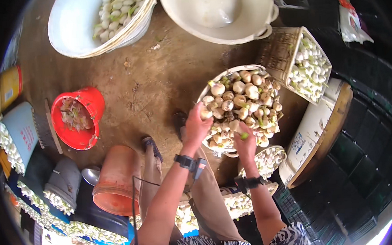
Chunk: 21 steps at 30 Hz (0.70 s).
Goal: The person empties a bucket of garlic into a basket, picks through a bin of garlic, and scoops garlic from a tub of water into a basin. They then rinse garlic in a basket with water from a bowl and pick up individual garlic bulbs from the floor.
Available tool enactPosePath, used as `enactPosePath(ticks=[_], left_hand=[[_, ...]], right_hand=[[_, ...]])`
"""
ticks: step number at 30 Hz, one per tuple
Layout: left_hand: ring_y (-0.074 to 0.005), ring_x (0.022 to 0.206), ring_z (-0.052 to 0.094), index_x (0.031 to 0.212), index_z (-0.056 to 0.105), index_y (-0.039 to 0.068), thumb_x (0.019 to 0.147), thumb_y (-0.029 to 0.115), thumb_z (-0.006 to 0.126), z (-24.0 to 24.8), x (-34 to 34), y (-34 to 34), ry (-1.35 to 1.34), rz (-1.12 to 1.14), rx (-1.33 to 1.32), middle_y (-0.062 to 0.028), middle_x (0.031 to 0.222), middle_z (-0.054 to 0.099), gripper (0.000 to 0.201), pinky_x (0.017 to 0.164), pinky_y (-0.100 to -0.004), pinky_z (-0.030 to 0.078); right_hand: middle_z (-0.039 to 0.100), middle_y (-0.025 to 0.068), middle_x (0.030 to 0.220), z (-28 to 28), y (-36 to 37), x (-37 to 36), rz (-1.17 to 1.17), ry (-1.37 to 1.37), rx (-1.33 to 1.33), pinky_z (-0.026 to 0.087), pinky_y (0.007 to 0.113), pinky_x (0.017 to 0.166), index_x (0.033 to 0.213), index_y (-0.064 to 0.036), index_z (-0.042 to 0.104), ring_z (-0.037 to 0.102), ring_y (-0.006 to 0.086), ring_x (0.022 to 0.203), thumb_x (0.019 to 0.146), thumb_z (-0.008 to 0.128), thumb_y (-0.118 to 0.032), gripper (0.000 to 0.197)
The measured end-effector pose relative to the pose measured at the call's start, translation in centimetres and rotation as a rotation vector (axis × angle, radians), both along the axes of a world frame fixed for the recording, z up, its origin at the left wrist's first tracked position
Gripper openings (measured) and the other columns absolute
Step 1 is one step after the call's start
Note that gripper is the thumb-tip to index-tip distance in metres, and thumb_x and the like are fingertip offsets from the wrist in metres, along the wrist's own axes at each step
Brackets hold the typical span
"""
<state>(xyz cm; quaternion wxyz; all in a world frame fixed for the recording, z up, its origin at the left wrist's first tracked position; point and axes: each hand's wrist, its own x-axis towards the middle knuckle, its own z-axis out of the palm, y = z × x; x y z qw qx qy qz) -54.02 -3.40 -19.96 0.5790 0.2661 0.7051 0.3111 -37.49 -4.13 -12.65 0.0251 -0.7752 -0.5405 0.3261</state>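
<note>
A wide pale basin (pixel 200 96) stands in front of me, heaped with brownish, dirt-marked garlic bulbs (pixel 239 100), some with green shoots. At its left side my left hand (pixel 197 129) is closed around a pale garlic bulb (pixel 206 113). My right hand (pixel 246 145) is over the near part of the heap, its fingers closed on another bulb (pixel 235 125) with a bit of green showing beside them. The fingers partly hide both held bulbs. Each wrist carries a dark strapped device.
A red bucket (pixel 97 104) with peelings is at left, beside an orange bucket (pixel 118 172). White tubs (pixel 71 29) and a large basin (pixel 184 11) stand at the far side. A tipped crate (pixel 286 49) of white cloves lies right, near dark stacked crates (pixel 363 143).
</note>
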Motion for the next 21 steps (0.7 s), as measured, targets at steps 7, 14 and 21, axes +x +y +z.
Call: enactPosePath(ticks=[7,14,21], left_hand=[[-0.0329,0.094,0.051,0.121,0.04,0.009,0.07,0.017,0.063,3.0,6.0,3.4,0.36,-0.277,0.215,-0.0166,0.105,0.05,0.056,0.077,-0.0387,0.044],[-0.036,0.099,0.047,0.125,0.036,0.01,0.072,0.014,0.058,-0.6,11.2,8.8,0.36,-0.319,0.325,-0.0193,0.109,0.045,0.058,0.08,-0.0424,0.043],[-0.0439,0.122,0.027,0.134,0.027,0.012,0.077,0.032,0.057,-4.8,12.4,10.4,0.321,-0.536,0.174,-0.0323,0.136,0.01,0.067,0.098,-0.0475,0.03]], right_hand=[[0.056,0.0146,0.093,-0.4,-7.2,9.3,-0.37,-0.332,0.216,0.045,0.038,0.073,0.113,-0.0073,0.055,0.056,0.0302,0.083,0.07,0.068,-0.015,0.045],[0.053,0.0173,0.102,-5.1,-4.7,11.8,-0.765,-0.621,0.261,0.046,0.043,0.074,0.118,-0.0081,0.048,0.053,0.0316,0.093,0.07,0.069,-0.038,0.06],[0.027,0.0255,0.13,-9.3,-4.7,12.7,-0.378,-0.424,0.349,0.034,0.043,0.097,0.132,0.0045,0.016,0.032,0.0372,0.119,0.076,0.066,-0.032,0.084]])
